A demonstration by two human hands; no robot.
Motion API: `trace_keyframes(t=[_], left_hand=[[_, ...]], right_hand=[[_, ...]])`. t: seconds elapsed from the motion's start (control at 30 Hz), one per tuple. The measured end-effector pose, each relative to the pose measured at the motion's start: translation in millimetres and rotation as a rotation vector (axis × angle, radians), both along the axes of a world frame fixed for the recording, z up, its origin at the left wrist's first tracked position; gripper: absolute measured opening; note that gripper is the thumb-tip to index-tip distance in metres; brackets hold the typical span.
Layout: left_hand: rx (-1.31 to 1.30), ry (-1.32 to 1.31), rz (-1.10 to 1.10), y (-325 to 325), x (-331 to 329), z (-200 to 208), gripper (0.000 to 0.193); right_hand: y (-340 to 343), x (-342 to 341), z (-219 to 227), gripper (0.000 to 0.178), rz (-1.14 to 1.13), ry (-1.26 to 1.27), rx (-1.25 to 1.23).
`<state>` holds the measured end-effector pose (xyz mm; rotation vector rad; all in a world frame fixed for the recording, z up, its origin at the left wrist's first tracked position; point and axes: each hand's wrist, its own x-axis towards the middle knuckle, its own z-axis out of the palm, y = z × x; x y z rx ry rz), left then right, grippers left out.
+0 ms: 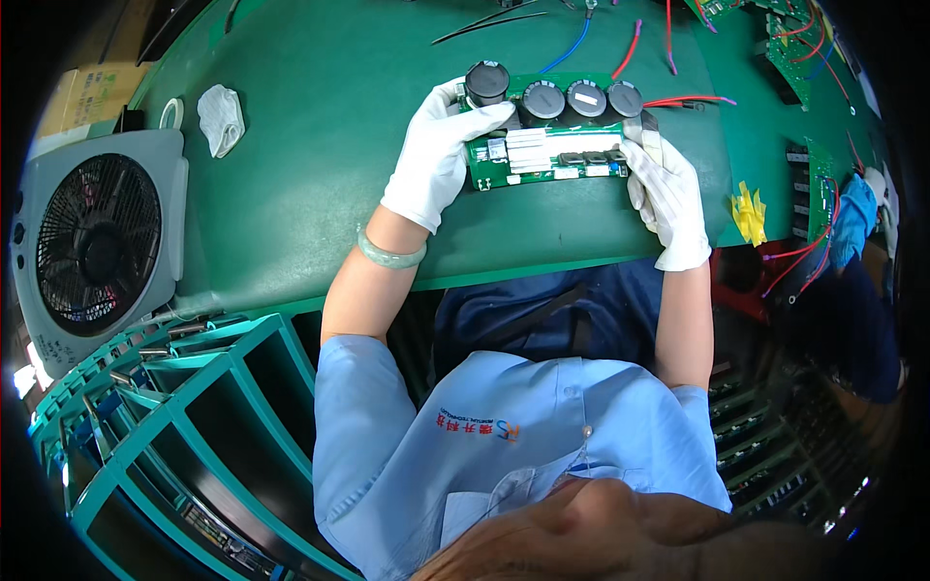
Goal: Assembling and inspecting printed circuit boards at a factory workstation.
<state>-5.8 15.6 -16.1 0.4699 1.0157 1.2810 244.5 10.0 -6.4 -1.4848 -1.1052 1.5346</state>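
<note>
A green circuit board [538, 176] is held between my two white-gloved hands, over the green table. A row of several large black cylindrical capacitors [543, 100] stands along its far edge, with a pale heat sink strip [528, 152] in front of them. My left hand [431, 165] grips the board's left end, its thumb lying by the leftmost capacitor. On the right end, the fingers of my right hand [666, 198] are closed around the board's edge. Red wires [690, 101] and a blue wire [570, 46] run out from behind the board.
A grey box fan [102, 237] stands at the left, near a crumpled white cloth piece [221, 120]. Yellow strips [748, 213] lie at the right. More wired boards [819, 189] sit beside a co-worker's blue sleeve [854, 218]. A teal metal rack [208, 407] stands lower left.
</note>
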Motion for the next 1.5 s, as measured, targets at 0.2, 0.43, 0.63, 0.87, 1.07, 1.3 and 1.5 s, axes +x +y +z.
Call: trace_keyframes(t=[0.2,0.43,0.63,0.87,1.07,1.3,1.5], left_hand=[[-0.005,0.057,-0.018,0.3,-0.7,-2.7,0.052],[-0.007,0.085,-0.043,0.0,-3.0,-1.8,0.053],[0.034,0.130,-0.024,-3.2,-1.7,-2.0,0.054],[0.077,0.102,-0.014,-9.5,5.4,-2.8,0.052],[0.145,0.086,0.007,-15.1,10.7,-1.0,0.051],[0.190,0.104,-0.005,-18.8,10.7,-5.5,0.051],[0.202,0.095,-0.012,-20.9,12.1,-4.7,0.051]], right_hand=[[5.6,-0.3,-6.5,0.033,-0.010,0.041,-0.071],[3.6,-2.6,-0.7,0.034,-0.043,0.075,-0.092],[-17.3,-7.6,5.1,0.037,-0.066,-0.164,0.248],[-63.1,-29.1,20.1,0.019,0.300,-0.913,0.955],[-64.3,-38.5,11.8,0.032,0.296,-1.055,0.937],[-64.1,-44.0,22.0,0.034,0.405,-1.164,0.914],[-64.5,-43.7,24.2,0.034,0.460,-1.183,0.899]])
